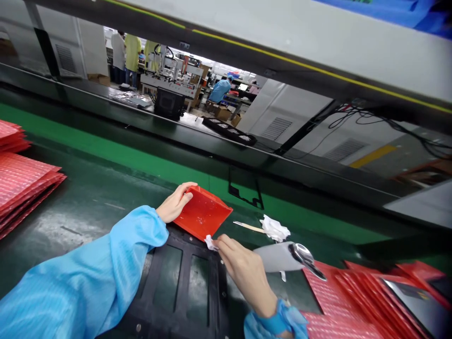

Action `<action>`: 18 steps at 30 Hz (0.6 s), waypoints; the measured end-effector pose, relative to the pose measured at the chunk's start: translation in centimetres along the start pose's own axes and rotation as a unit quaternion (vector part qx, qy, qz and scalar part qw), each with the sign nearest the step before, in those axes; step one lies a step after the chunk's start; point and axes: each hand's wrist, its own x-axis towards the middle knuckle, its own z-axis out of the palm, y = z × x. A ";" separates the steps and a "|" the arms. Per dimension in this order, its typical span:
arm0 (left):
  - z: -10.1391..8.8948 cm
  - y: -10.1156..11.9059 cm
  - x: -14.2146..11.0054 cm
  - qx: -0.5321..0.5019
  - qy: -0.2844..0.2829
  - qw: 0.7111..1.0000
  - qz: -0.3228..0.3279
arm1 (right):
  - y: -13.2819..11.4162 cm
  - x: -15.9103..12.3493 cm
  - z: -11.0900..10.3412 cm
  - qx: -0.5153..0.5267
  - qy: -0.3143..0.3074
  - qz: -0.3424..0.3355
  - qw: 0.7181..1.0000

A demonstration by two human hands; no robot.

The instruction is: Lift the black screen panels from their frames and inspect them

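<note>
My left hand (175,203) grips the upper left edge of a flat, glossy red panel (203,214) with a raised rim, its thumb on the face. The panel is tilted up above a black slotted frame (186,282) on the green work surface. Between the fingers of my right hand (240,263) is a crumpled white wipe (211,243), at the panel's lower right corner. Right of the panel lie a thin blade with a pale handle (251,227) and another crumpled white wipe (275,229). Close to my right wrist is a white bottle with a metal top (278,257).
Red bubble-wrap bags (24,183) are stacked at left; more red bags (353,296) lie at lower right, one holding a grey panel (411,301). A thin black bracket (245,190) lies beyond the red panel. Overhead runs a shelf (300,52). People stand in the background.
</note>
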 end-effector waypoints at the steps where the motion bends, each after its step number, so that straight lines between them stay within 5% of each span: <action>1: 0.1 0.0 0.0 0.004 0.003 1.000 -0.002 | -0.2 0.1 0.1 -0.016 -0.002 -0.001 1.000; 10: 0.0 -0.2 -0.2 0.028 0.015 0.999 -0.015 | -2.7 3.4 1.4 0.009 0.001 0.000 1.000; 18: 0.0 -0.3 -0.1 0.035 0.016 0.999 -0.013 | 0.1 0.3 0.7 0.005 -0.008 0.009 1.000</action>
